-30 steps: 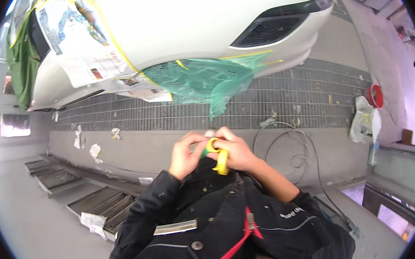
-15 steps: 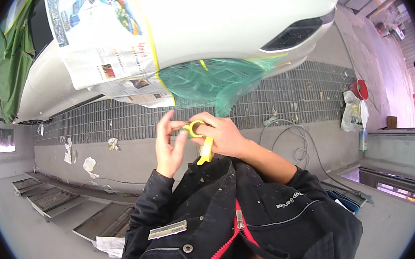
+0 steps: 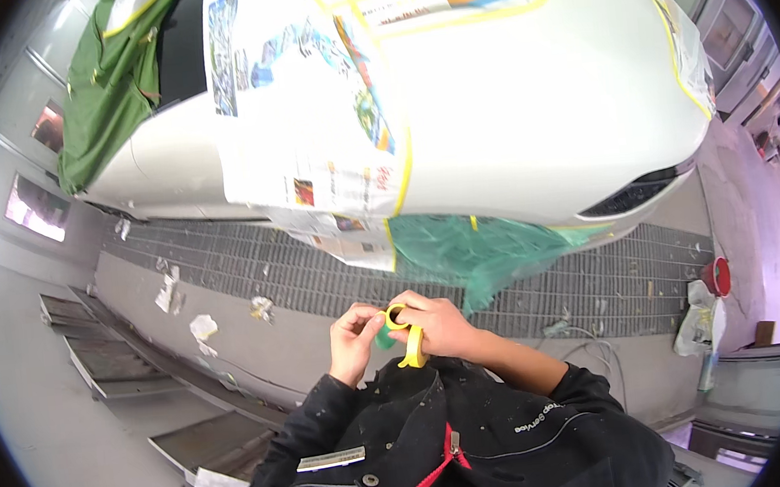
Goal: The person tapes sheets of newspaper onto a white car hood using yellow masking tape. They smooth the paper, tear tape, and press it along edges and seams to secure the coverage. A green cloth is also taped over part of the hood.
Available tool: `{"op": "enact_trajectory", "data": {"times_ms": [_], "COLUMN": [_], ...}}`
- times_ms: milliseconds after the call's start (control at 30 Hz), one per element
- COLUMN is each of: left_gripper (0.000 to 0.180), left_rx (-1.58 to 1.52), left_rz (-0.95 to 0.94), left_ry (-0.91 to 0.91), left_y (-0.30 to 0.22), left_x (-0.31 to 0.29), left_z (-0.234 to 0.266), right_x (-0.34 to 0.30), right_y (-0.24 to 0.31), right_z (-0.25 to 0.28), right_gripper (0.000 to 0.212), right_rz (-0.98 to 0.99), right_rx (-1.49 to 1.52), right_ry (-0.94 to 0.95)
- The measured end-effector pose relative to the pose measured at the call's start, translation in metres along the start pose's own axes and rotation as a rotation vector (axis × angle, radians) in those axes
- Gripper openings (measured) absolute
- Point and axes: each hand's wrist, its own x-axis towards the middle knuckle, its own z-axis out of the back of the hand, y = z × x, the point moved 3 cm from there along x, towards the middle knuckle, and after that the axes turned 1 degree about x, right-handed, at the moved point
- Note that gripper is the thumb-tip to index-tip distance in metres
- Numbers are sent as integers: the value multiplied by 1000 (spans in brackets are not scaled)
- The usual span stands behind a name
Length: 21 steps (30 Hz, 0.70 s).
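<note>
My right hand (image 3: pixel 444 326) grips two yellow rolls of masking tape. Its fingers pass through the upper roll (image 3: pixel 390 321), and the lower roll (image 3: pixel 414 345) hangs beneath them, edge-on. Just left of the rolls, my left hand (image 3: pixel 352 341) is closed in a pinch, thumb against the bent forefinger. A small, thin green piece (image 3: pixel 383 341) shows at those fingertips, beside the upper roll; whether it is stuck to the tape I cannot tell. Beyond both hands, green masking film (image 3: pixel 464 246) covers the wheel area of a white car (image 3: pixel 499 113).
Taped newspaper sheets (image 3: pixel 307 139) and a green cloth (image 3: pixel 113 101) cover parts of the car. Floor grating (image 3: pixel 319 277) runs alongside it. Paper scraps (image 3: pixel 203 329) lie on the left; a hose (image 3: pixel 593 342), a white bag (image 3: pixel 694 324) and a red bucket (image 3: pixel 716 277) are on the right.
My head view has tilted up, showing more of the car. My left fingers, spread apart before, have curled into a pinch by the tape. My right hand still holds both rolls.
</note>
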Motion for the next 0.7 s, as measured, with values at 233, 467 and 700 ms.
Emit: {"op": "enact_trajectory", "data": {"times_ms": [233,467,700], "left_gripper": [7,6,12], "left_rx": [536,756,1194], "left_rz": [-574,-1131,-1548], "left_ry": [-286,-250,-172], "left_y": [-92,-314,-599], "left_x": [102,296,462], "left_z": [80,192,161], "right_x": [122,255,371], "right_y": [-18,-37,-1], "right_z": [-47,-97,-87], "right_gripper": [30,27,20], "right_rz": [-9,44,161], "right_rx": [134,313,342], "right_ry": [-116,-179,-160]}}
